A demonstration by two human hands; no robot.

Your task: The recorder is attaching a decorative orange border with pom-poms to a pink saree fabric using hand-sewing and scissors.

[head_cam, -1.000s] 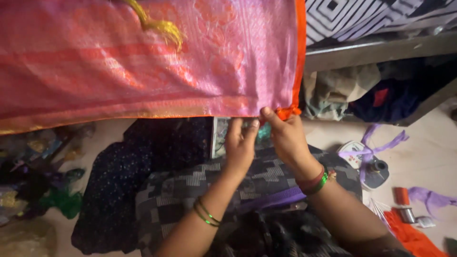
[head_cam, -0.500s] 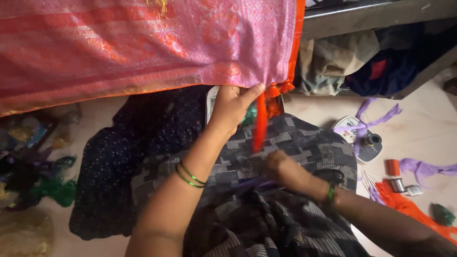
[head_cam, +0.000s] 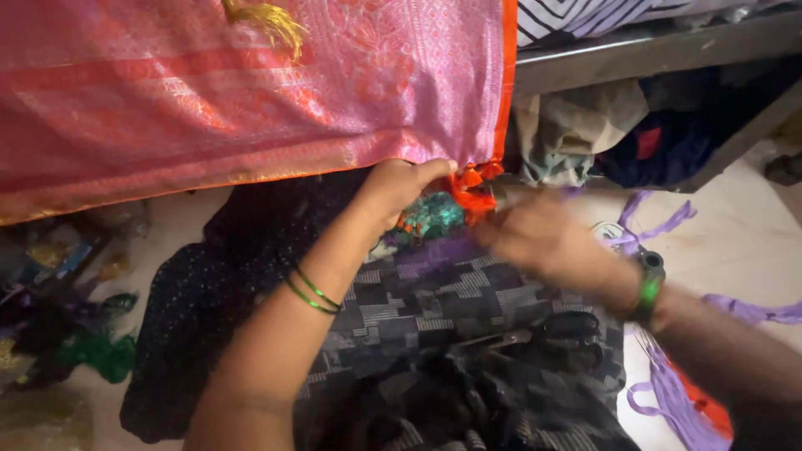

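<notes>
Pink woven cloth (head_cam: 251, 92), glossy with a raised brocade pattern and an orange border down its right edge, hung across the top of the view, a yellow tassel (head_cam: 267, 21) dangling near its upper edge. The left hand (head_cam: 401, 188) pinched the cloth's lower hem near the right corner, thumb and fingers closed on the fabric, thin green bangles (head_cam: 313, 292) on the wrist. The right hand (head_cam: 543, 242) was blurred just beside orange frayed threads (head_cam: 472, 192); its grip could not be told. Grey patterned fabric (head_cam: 451, 309) covered the lap, black scissors (head_cam: 551, 334) lying on it. Purple ribbon strips (head_cam: 660, 225) lay on the pale floor (head_cam: 735, 242).
</notes>
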